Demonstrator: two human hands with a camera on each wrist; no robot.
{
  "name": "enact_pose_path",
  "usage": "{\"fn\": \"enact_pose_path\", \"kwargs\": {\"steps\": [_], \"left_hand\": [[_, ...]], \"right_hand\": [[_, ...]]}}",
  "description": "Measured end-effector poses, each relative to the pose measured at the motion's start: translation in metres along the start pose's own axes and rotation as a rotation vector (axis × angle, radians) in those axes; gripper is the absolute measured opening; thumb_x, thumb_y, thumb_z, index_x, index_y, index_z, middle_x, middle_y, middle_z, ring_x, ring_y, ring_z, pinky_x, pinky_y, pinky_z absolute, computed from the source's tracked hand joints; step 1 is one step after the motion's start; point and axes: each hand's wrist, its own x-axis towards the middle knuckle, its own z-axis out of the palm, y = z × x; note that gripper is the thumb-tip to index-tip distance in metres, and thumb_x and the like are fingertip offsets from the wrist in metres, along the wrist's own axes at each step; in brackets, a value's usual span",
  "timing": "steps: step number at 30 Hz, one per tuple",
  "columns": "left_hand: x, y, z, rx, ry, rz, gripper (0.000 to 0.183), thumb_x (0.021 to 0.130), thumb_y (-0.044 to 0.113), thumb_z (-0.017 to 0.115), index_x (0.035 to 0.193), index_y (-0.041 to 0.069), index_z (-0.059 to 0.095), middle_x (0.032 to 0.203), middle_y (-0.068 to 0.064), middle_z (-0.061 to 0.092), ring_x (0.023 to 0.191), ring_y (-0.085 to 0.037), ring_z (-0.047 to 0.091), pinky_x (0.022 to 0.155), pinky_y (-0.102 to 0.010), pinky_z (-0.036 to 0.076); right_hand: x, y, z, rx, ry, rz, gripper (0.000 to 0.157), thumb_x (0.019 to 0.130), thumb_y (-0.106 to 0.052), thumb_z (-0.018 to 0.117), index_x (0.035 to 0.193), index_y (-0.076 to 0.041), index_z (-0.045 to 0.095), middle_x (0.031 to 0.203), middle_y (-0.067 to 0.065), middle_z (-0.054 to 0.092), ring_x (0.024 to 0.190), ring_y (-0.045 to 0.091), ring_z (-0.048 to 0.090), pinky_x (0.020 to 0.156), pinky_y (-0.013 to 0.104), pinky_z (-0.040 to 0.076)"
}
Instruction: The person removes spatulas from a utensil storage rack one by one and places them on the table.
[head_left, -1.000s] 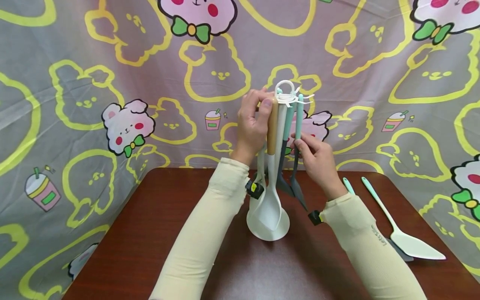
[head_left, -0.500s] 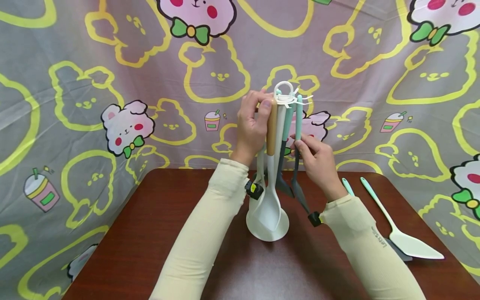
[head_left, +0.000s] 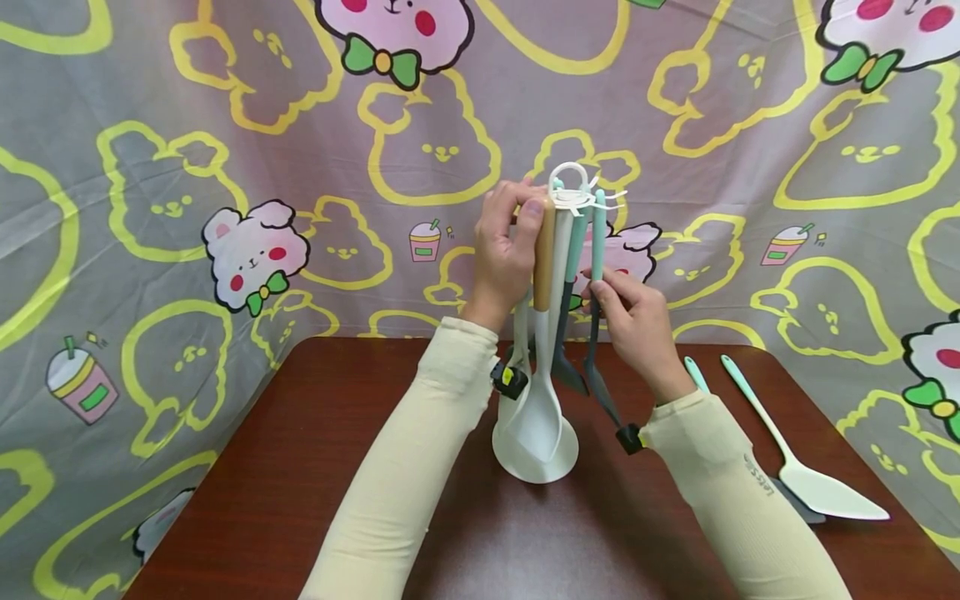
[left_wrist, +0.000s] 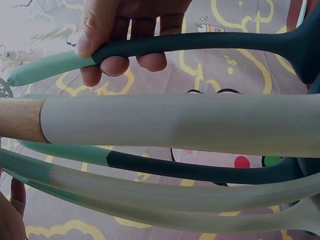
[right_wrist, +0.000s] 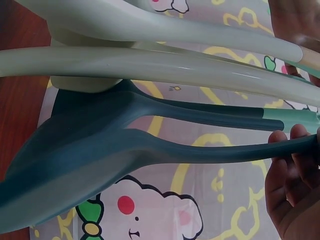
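A white utensil stand [head_left: 558, 468] rises from the table, its top a loop and hooks with several utensils hanging round it. My left hand [head_left: 501, 246] grips near the top of the stand, thumb against the wooden handle of a white spoon [head_left: 542, 421]; its other fingertips are partly hidden. On the right side, my right hand [head_left: 636, 321] pinches a dark spatula [right_wrist: 80, 180] where its mint handle meets the dark shaft. The handle's upper end is at a hook. Behind it hangs another dark utensil [head_left: 567, 333] with a mint handle, apart from my fingers.
A white turner [head_left: 832, 490] with a mint handle lies on the brown table [head_left: 330, 442] at the right, over a dark-headed utensil [head_left: 813, 512]. My right sleeve partly covers these. A patterned cloth [head_left: 337, 167] hangs behind the table.
The spatula's lower end has swung very slightly to the right. Both hands keep the same places and holds.
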Motion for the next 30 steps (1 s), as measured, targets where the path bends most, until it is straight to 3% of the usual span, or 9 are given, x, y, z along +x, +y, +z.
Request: {"fn": "enact_pose_path", "kwargs": {"steps": [9,19,24,30], "left_hand": [[-0.0004,0.0005,-0.0008,0.004,-0.009,-0.013,0.022,0.097,0.013,0.048,0.088,-0.003,0.061,0.093,-0.020,0.065,0.100,-0.033,0.060,0.114,-0.027,0.040],[-0.0006,0.0009,-0.0008,0.015,-0.002,-0.021,0.023,0.097,0.014,0.048,0.088,-0.003,0.060,0.092,-0.020,0.065,0.099,-0.033,0.060,0.113,-0.026,0.041],[-0.0003,0.0010,-0.0010,0.015,-0.004,-0.020,0.023,0.097,0.014,0.048,0.088,-0.003,0.060,0.093,-0.020,0.065,0.100,-0.033,0.059,0.113,-0.026,0.041],[-0.0008,0.0005,-0.0006,0.012,-0.007,-0.026,0.023,0.097,0.015,0.048,0.088,-0.003,0.060,0.093,-0.020,0.065,0.100,-0.033,0.059,0.113,-0.026,0.041]], "right_hand": [[0.0016,-0.0054,-0.0006,0.023,-0.024,0.023,0.027,0.103,-0.018,0.052,0.115,-0.004,0.071,0.089,0.013,0.067,0.074,0.009,0.065,0.072,0.014,0.055],[0.0012,-0.0042,0.0000,0.037,-0.020,0.013,0.025,0.102,-0.016,0.052,0.114,-0.003,0.071,0.088,0.016,0.066,0.072,0.005,0.062,0.070,0.013,0.053],[0.0015,-0.0045,-0.0004,0.035,-0.015,0.010,0.025,0.102,-0.017,0.052,0.114,-0.004,0.071,0.087,0.010,0.066,0.072,0.011,0.066,0.070,0.014,0.054],[0.0010,-0.0043,-0.0007,0.040,-0.014,0.018,0.026,0.102,-0.017,0.052,0.114,-0.003,0.070,0.089,0.013,0.067,0.073,0.014,0.068,0.070,0.013,0.054]]}}
